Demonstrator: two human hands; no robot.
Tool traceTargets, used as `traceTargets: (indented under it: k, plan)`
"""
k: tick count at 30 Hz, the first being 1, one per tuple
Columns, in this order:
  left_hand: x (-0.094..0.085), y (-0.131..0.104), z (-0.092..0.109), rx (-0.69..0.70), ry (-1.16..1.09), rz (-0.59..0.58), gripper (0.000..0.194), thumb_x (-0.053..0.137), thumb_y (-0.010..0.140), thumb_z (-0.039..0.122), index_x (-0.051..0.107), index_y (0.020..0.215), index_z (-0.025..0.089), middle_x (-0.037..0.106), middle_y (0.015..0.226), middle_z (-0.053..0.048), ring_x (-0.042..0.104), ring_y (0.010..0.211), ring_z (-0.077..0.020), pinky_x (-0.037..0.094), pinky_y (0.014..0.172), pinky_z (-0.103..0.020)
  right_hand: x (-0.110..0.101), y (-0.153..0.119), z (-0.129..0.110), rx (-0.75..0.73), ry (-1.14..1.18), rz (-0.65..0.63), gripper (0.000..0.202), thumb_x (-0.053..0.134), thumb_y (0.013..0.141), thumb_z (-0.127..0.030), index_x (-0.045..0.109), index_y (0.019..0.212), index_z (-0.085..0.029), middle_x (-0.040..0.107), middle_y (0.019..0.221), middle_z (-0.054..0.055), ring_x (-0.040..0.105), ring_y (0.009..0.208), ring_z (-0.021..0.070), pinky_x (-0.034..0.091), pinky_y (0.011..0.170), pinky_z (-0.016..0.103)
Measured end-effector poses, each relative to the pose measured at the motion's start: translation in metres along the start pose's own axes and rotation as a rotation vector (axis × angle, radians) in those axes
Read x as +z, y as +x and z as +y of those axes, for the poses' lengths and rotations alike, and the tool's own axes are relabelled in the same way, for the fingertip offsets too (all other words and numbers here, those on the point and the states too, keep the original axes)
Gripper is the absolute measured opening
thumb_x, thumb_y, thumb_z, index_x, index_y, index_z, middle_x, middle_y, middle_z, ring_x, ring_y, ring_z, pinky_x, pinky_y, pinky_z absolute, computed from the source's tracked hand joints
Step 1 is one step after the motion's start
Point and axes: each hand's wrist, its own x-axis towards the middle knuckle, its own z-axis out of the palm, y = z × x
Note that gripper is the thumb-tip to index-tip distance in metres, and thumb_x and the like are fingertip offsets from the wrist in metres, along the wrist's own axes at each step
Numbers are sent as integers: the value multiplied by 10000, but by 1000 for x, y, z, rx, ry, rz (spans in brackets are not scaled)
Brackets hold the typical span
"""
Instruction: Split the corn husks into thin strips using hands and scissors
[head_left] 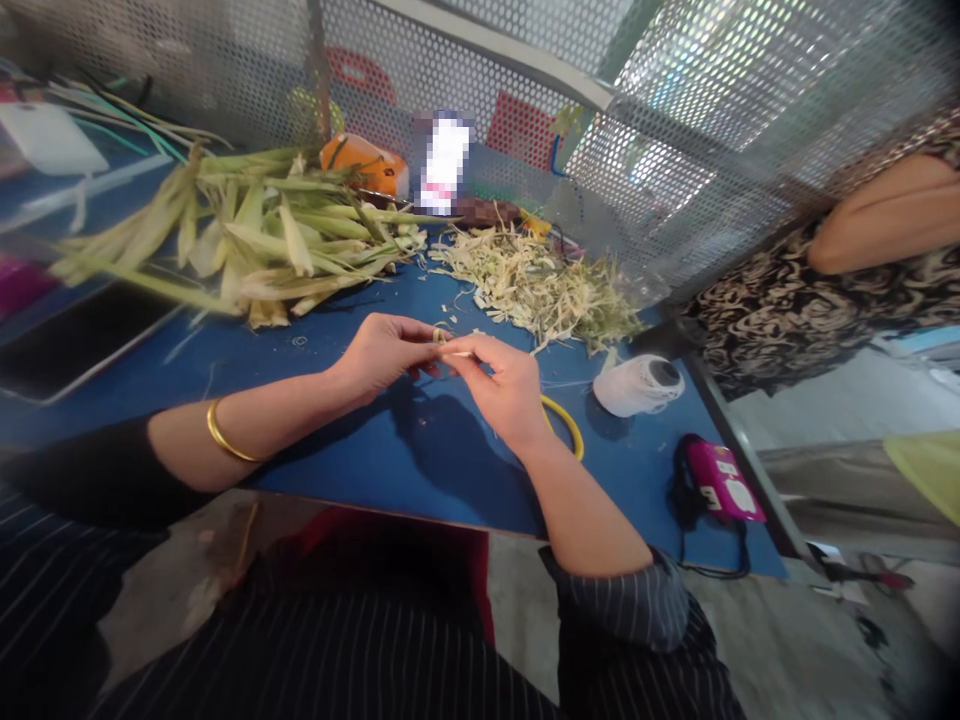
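Note:
My left hand [386, 355] and my right hand [499, 385] meet over the blue table, fingertips pinched together. Between them is a small pale strip of corn husk [441, 337], mostly hidden by the fingers. Beyond my left hand lies a heap of long green-yellow corn husks [277, 235]. A pile of short, shredded husk pieces [532, 285] spreads out past my right hand. Beside my right wrist, a yellow ring [571, 425] rests on the table, partly covered by the wrist. To its right stands a spool of white thread [634, 386].
A pink box [726, 482] with a black cord sits near the table's right edge. At the back are a lit phone [446, 160] and an orange packet [367, 165], before a perforated metal screen [465, 60]. A dark flat device [82, 335] lies left. Another person's arm [885, 215] shows at right.

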Motion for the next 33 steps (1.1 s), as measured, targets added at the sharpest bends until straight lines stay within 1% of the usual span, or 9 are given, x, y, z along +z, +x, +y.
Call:
traceTargets:
  k: [2,4,10,15,20,25,27,30,33]
  plan:
    - [1,-2,1,-14,31,-53,203,783,629,265,763,781,131,677,583,-21,561,502,-88,413,503,-204,-1,2,0,-53,-145,111,119,581,880,-264,696,863,-241,685,889,29,632,862,172,487,808,340]
    - [1,-3,1,-20,38,-110,178,775,642,262,764,770,139,685,604,-21,569,520,-85,418,518,-200,-1,3,0,-78,-254,156,118,580,879,-258,674,813,-229,669,891,37,614,885,179,462,826,346]
    - [1,-3,-4,-45,-28,-194,93,706,707,226,755,751,160,707,685,-39,601,573,-96,450,560,-209,8,1,5,16,-462,123,142,485,919,-256,564,811,-209,628,862,46,571,774,176,421,735,317]
    - [2,-3,-2,-103,-67,-186,164,728,707,270,757,804,142,731,773,-87,617,588,-111,470,568,-224,8,1,7,83,-471,164,167,459,929,-295,504,790,-215,615,822,42,548,741,170,388,686,300]
    - [4,-5,1,-138,-107,-196,236,770,682,332,759,804,130,726,752,-95,643,623,-136,491,595,-239,10,1,8,116,-460,156,198,475,919,-301,470,739,-218,605,718,16,518,648,149,338,623,283]
    - [7,-8,-2,-102,-81,-93,232,830,610,297,763,759,132,717,707,-66,616,583,-116,506,609,-238,11,2,10,155,-387,129,194,492,920,-341,529,780,-212,638,731,15,561,652,155,364,641,290]
    - [7,-7,-2,-139,-136,-52,234,830,614,286,761,769,125,722,725,-74,625,588,-119,519,622,-244,7,3,9,115,-338,158,173,494,924,-348,568,849,-211,661,804,27,602,734,167,403,709,305]
    - [4,-4,0,-188,-213,-4,246,827,624,273,755,792,108,721,736,-90,637,591,-120,521,608,-233,-3,4,6,-11,-353,252,154,521,915,-337,605,955,-214,662,941,59,616,908,192,421,843,350]
    - [0,-1,2,-224,-267,5,220,824,633,251,745,775,102,716,748,-93,637,596,-110,514,589,-209,-9,5,5,-131,-457,234,128,558,896,-313,641,962,-241,659,992,55,596,990,207,392,925,395]
